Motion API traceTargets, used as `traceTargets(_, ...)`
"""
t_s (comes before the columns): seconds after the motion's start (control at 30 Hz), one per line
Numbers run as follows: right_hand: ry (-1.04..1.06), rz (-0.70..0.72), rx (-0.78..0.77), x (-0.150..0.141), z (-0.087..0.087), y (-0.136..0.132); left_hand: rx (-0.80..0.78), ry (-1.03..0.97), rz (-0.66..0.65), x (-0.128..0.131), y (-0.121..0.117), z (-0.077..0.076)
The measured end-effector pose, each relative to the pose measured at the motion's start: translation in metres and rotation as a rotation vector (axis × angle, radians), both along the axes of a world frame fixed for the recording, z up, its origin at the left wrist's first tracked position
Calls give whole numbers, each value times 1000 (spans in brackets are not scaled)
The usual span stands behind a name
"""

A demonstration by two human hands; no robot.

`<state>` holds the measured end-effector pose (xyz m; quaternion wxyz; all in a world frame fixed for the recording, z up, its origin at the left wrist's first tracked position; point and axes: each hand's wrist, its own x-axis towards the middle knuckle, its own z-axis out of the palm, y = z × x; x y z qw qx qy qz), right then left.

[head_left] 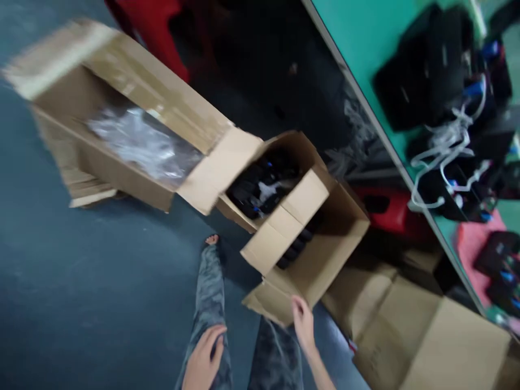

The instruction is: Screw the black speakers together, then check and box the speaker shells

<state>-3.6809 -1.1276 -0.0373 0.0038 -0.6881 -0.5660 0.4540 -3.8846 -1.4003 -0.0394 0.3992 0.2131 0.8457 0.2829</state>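
Note:
My right hand [304, 325] is closed at the edge of a flap [272, 303] on the near cardboard box [325, 260]. Several black items [298, 246] lie inside that box, partly hidden by another raised flap. My left hand [205, 357] hovers over my left leg, holding nothing, with its thumb apart from the bent fingers. Just beyond the near box stands a second open box [300, 149] with black devices [264, 184] and a scrap of clear plastic in it.
A long open carton [122, 146] with clear plastic bags [142, 141] lies at upper left. On the right, a green table [357, 32] carries black devices [430, 65] and white cables [447, 146]. More cardboard [439, 341] lies at lower right. A red object [162, 32] is at the top.

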Motion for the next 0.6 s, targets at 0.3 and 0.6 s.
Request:
traceTargets(0.3, 17, -73, -325, 150, -242, 115, 190, -208, -190, 183, 155, -21)
traceTargets(0.6, -124, -385, -374, 221, -469, 69, -155, 17, -84, 156, 344, -409)
